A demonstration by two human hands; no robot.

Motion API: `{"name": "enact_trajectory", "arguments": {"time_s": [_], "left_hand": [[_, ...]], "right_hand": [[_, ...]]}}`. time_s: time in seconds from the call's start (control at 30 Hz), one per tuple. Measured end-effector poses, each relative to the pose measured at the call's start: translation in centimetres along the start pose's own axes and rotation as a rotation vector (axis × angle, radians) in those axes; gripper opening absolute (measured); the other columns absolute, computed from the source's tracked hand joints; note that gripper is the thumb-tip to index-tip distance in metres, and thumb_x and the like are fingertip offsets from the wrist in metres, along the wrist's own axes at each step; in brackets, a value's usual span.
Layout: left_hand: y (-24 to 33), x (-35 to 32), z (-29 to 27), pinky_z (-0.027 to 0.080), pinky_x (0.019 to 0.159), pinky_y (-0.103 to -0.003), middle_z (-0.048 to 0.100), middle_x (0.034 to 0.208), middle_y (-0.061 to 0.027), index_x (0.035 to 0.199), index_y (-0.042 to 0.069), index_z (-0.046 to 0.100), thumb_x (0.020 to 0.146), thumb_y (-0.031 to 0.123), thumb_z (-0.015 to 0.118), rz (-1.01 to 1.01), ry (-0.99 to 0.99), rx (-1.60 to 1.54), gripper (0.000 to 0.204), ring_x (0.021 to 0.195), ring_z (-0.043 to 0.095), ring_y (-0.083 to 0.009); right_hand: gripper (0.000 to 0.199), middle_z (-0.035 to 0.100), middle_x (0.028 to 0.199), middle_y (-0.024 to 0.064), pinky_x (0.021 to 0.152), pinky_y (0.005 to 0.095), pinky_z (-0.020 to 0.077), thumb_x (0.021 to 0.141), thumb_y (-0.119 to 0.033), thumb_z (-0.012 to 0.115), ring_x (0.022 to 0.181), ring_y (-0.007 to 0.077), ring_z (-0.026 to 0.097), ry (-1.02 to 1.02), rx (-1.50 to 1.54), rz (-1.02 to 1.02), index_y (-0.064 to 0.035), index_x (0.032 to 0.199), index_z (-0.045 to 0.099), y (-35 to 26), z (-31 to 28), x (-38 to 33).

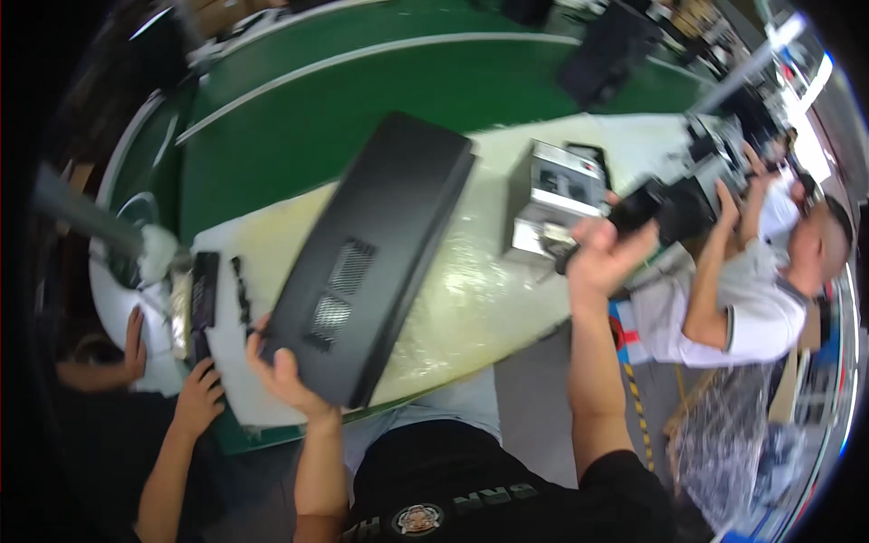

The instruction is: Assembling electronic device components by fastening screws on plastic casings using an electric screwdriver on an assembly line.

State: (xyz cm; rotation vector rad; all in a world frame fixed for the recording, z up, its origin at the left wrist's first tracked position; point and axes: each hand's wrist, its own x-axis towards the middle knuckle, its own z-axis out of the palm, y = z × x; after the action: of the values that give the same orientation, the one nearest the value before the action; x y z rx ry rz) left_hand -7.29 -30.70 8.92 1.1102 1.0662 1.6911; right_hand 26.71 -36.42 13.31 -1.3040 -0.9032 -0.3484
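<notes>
A long black cover [376, 244] with two mesh vent panels is tilted over the table. My left hand [294, 385] grips its lower left end, the thumb lying on the upper face. To the right, my right hand [611, 258] is raised palm up with a blurred black object [638, 210] in its fingers; its kind I cannot make out. Just left of that hand, a silver metal box-shaped device [552, 195] with a dark front stands on the table.
A clear plastic sheet [462, 290] covers the pale mat on the green table [272, 149]. On the left, a co-worker's hand [197, 398] rests near dark bars [205, 290]. At the right, another person [742, 299] in a white shirt works close by. Wrapped goods [724, 443] stand on the floor.
</notes>
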Motion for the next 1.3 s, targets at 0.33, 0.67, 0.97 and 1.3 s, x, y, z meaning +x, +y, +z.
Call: {"name": "enact_trajectory", "arguments": {"time_s": [0.33,0.67,0.97,1.3], "left_hand": [[0.5,0.3,1.3,0.037,0.099,-0.035,0.051,0.119,-0.0164,0.117,-0.006,0.047,0.079,0.007,0.056,-0.054,-0.041,-0.135,0.041,0.109,0.049,-0.0237],[-0.2,0.2,0.7,0.037,0.098,-0.034,0.052,0.12,-0.0134,0.119,-0.002,0.046,0.081,0.013,0.061,-0.033,-0.062,-0.118,0.043,0.11,0.049,-0.0204],[-0.4,0.4,0.5,0.039,0.096,-0.034,0.051,0.114,-0.0157,0.116,-0.004,0.047,0.078,0.006,0.062,-0.011,-0.039,-0.139,0.042,0.106,0.05,-0.0242],[-1.6,0.4,0.2,0.038,0.096,-0.034,0.052,0.116,-0.0114,0.117,0.001,0.048,0.08,0.018,0.066,-0.019,-0.006,-0.015,0.045,0.109,0.049,-0.022]], "right_hand": [[0.089,0.043,0.061,0.0047,0.056,0.0236,0.0384,0.082,-0.072,0.046,0.055,0.0142,0.042,-0.124,0.553,0.151,0.004,0.128,0.036,-21.4,9.3,1.8],[0.08,0.056,0.072,0.013,0.05,0.0257,0.0456,0.09,-0.066,0.034,0.052,0.016,0.05,-0.559,0.502,-0.133,0.0062,0.125,0.034,-24.6,17.8,-2.8],[0.068,0.049,0.115,0.0201,0.047,0.025,0.0464,0.093,-0.054,0.044,0.053,0.0165,0.058,-0.643,0.652,-0.211,0.0008,0.128,0.023,-24.8,19.8,-4.9],[0.076,0.05,0.117,0.0216,0.053,0.0252,0.049,0.087,-0.042,0.064,0.062,0.0143,0.058,-0.842,0.972,0.13,0.0018,0.129,0.019,-24.2,20.7,-6.5]]}}
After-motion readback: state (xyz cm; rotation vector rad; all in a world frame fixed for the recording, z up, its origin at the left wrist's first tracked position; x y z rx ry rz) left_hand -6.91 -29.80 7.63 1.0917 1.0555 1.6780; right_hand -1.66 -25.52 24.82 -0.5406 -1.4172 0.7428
